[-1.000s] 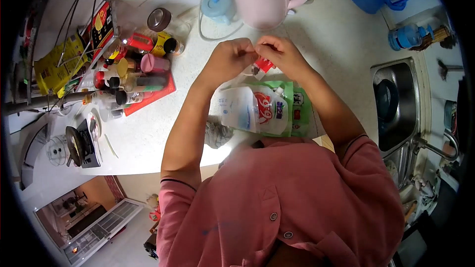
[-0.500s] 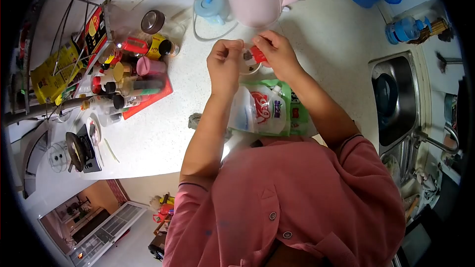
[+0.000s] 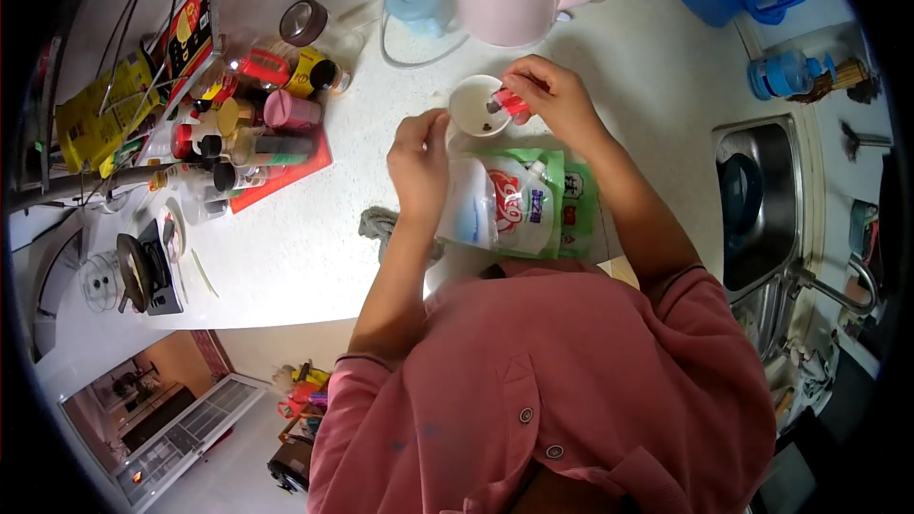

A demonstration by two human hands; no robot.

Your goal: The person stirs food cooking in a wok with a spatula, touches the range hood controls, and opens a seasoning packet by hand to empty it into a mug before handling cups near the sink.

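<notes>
A small white cup (image 3: 465,117) stands on the counter with a few dark bits inside. My right hand (image 3: 560,103) pinches a small red packet (image 3: 514,103), its opened, dark end tilted over the cup's right side. Just left of the rim is my left hand (image 3: 419,160), its fingers bent and pressed together. Whether it touches the cup or holds a scrap, I cannot make out. Below the cup lie a white spouted pouch (image 3: 519,205) with red lettering and a green packet (image 3: 578,214).
Behind the cup stands a pink kettle (image 3: 505,0), with a light blue lidded item (image 3: 419,5) beside it. Jars and bottles crowd a red tray (image 3: 286,186) on the left. A grey cloth (image 3: 379,222) lies by my left forearm. The sink (image 3: 776,200) is at right.
My hands have moved apart: the left went down and left off the packet, while the right kept the red packet, now tipped at the cup. More of the cup shows.
</notes>
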